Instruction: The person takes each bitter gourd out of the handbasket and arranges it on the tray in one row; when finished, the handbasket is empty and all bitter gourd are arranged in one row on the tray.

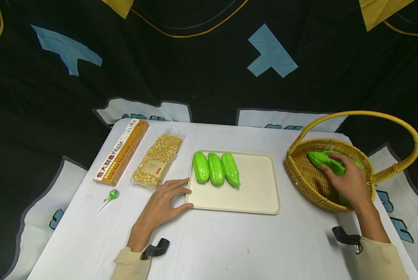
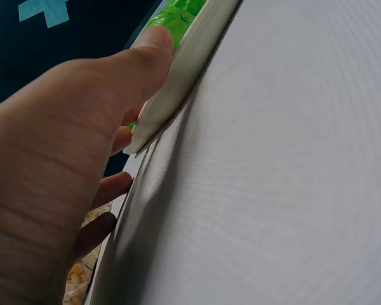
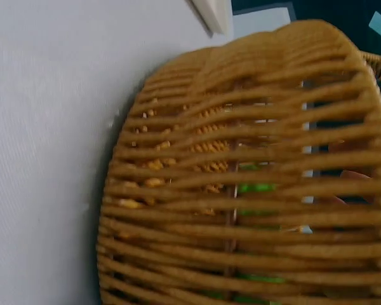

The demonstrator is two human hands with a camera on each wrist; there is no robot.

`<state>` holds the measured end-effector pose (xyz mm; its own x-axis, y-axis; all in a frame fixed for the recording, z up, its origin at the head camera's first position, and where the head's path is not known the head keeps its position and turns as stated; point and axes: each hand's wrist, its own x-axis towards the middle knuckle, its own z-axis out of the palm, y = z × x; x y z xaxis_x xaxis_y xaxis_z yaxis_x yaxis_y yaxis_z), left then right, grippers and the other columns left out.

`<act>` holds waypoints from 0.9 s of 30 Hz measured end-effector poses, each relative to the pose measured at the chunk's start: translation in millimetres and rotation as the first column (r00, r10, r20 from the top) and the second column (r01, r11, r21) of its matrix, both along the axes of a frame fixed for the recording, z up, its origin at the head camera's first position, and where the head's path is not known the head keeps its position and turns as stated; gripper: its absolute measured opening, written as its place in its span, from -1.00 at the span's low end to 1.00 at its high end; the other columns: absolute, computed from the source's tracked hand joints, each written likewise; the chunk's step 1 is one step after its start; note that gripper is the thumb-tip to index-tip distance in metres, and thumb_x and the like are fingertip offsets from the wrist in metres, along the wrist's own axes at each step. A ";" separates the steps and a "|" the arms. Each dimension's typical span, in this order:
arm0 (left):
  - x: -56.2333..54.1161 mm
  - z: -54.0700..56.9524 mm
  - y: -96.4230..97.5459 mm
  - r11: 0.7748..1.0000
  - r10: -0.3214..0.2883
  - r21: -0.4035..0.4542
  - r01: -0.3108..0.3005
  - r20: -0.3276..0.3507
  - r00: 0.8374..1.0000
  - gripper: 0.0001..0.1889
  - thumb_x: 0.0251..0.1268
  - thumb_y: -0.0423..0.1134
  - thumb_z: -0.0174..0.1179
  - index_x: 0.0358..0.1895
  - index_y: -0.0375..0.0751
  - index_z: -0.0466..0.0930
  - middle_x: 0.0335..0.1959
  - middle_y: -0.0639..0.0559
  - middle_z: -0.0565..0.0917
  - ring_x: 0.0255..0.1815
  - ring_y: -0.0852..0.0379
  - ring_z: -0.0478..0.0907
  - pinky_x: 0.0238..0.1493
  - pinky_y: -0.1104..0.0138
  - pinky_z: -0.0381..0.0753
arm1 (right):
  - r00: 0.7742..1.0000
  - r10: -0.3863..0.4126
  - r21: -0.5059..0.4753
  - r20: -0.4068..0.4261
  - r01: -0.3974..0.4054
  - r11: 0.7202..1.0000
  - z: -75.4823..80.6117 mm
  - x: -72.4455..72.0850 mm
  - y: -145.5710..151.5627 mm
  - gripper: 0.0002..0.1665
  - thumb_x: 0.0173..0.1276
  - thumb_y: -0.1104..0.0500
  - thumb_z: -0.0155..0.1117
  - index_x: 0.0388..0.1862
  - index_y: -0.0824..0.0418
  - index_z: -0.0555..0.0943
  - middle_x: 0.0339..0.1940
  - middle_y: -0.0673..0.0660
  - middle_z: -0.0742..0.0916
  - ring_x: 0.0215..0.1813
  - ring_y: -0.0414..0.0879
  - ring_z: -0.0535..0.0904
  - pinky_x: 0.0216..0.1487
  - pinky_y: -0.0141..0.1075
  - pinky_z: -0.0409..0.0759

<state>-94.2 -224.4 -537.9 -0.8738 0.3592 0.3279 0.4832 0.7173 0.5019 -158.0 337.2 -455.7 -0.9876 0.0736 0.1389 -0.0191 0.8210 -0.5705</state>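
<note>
My right hand [image 1: 350, 179] reaches into the yellow wicker basket [image 1: 299, 186] and grips a green bitter melon [image 1: 322, 158], its thumb and fingers around it. More green shows beneath the hand, mostly hidden. In the right wrist view, the basket's woven side [image 3: 241, 222] fills much of the frame. My left hand [image 1: 163, 202] rests at the left edge of a cream tray [image 1: 254, 190]; its spread fingers and thumb [image 2: 149, 60] touch the rim. Three green bitter melons [image 1: 215, 169] lie side by side on the tray's left half.
Left of the tray lies a clear bag of corn kernels [image 1: 160, 157]. Beyond it is a long orange pasta box [image 1: 121, 151], with a green-wrapped lollipop [image 1: 113, 194] in front. The basket's tall handle [image 1: 362, 113] arches over its opening. A white cloth [image 1: 212, 245] covers the table.
</note>
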 end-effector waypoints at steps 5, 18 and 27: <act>-0.1 -0.4 -0.2 1.000 0.004 -0.002 -0.004 0.013 1.000 -0.54 0.19 0.15 0.60 0.07 0.04 0.83 0.49 0.07 0.61 0.47 -0.03 0.53 0.53 -0.03 0.49 | 0.998 0.019 0.014 0.051 -0.020 1.000 -0.7 -6.5 8.9 -0.28 0.66 -0.01 0.26 0.59 0.36 0.38 0.51 0.58 0.45 0.51 0.60 0.31 0.43 0.59 0.26; 0.6 -1.2 -0.1 1.000 0.006 -0.006 -0.006 0.011 1.000 -0.56 0.21 0.14 0.59 0.06 0.02 0.83 0.48 0.07 0.61 0.46 -0.03 0.55 0.51 -0.03 0.51 | 0.989 0.088 0.071 0.119 -0.097 0.993 -6.1 -18.7 19.1 -0.26 0.65 0.05 0.26 0.60 0.42 0.32 0.51 0.63 0.38 0.41 0.58 0.32 0.30 0.57 0.34; 0.7 1.0 0.1 1.000 0.011 -0.011 -0.011 0.015 1.000 -0.56 0.21 0.14 0.59 0.06 0.02 0.83 0.48 0.05 0.62 0.46 -0.04 0.55 0.50 -0.03 0.52 | 0.981 0.081 0.090 0.175 -0.098 0.991 -10.1 -26.3 24.0 -0.23 0.63 0.06 0.31 0.61 0.41 0.30 0.51 0.65 0.34 0.39 0.56 0.33 0.28 0.56 0.38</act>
<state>-93.4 -224.3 -536.9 -0.8824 0.3532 0.3108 0.4679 0.7280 0.5010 -184.3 361.2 -465.8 -0.9993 -0.0221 -0.0302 -0.0045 0.8723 -0.4889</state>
